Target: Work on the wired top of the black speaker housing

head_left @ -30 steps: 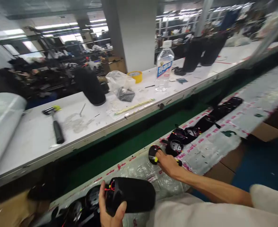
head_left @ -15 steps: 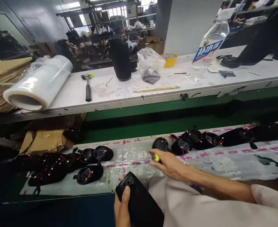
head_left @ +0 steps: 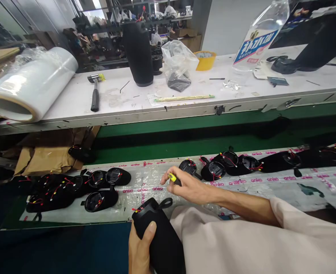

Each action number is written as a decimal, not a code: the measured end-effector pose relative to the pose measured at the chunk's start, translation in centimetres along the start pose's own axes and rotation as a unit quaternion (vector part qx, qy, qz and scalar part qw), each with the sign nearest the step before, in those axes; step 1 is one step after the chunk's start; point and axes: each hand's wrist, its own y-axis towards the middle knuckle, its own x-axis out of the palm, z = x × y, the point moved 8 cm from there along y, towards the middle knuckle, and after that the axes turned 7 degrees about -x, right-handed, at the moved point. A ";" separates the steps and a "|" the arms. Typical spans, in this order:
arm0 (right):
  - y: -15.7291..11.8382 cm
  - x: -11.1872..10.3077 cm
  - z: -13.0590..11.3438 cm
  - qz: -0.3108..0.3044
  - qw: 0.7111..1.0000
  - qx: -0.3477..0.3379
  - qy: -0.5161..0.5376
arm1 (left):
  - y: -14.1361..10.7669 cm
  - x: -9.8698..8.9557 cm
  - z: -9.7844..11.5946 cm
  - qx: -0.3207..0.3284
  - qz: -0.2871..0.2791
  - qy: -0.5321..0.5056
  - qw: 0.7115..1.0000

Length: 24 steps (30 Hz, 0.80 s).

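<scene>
Since a moment ago, the right hand [head_left: 186, 186] moved left with its small yellow tool [head_left: 172, 177], pinched tight. Bottom middle, the left hand [head_left: 141, 249] grips the black speaker [head_left: 159, 238]. Farther up, black round parts [head_left: 213, 169] line the plastic-covered bench [head_left: 153, 186].

Black fabric-covered cylindrical speaker body [head_left: 156, 236] and a small yellow-tipped tool [head_left: 173, 178].
Speaker tilted, red wires at its top end, below the worktop edge; tool above the plastic sheet.
</scene>
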 end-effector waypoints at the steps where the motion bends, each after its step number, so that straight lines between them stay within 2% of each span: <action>1: -0.2 -0.7 -0.9 -0.002 1.000 -0.025 -0.015 | 0.0 0.1 0.0 -0.001 0.004 0.020 1.000; 3: -0.5 -1.1 -3.1 -0.044 0.992 -0.094 -0.069 | 0.0 0.4 -0.1 -0.017 0.011 0.057 0.998; 5: -0.8 -0.6 -4.9 -0.113 0.972 -0.147 -0.146 | -0.2 0.5 0.0 -0.032 0.017 0.069 0.997; 9: -0.6 0.2 -5.6 -0.206 0.929 -0.135 -0.276 | -0.9 1.4 0.9 -0.033 -0.017 0.030 0.999; 11: -0.6 0.8 -6.2 -0.253 0.898 -0.166 -0.319 | -1.1 1.8 1.7 -0.015 -0.022 0.065 0.998; 13: -0.8 1.4 -6.9 -0.288 0.851 -0.227 -0.376 | -1.2 2.1 2.2 -0.006 -0.018 0.106 0.994; 15: -1.0 1.9 -7.5 -0.296 0.795 -0.277 -0.451 | -1.1 2.4 2.5 0.000 -0.015 0.117 0.993; 17: -1.0 2.1 -7.7 -0.289 0.757 -0.294 -0.507 | -1.1 2.4 2.8 0.022 0.007 0.132 0.991; 19: -1.1 2.3 -7.8 -0.286 0.739 -0.293 -0.535 | -1.2 2.2 3.1 0.046 0.040 0.163 0.985; 24: -1.4 3.1 -7.6 -0.292 0.728 -0.297 -0.545 | -1.9 1.8 3.0 0.063 0.078 0.186 0.977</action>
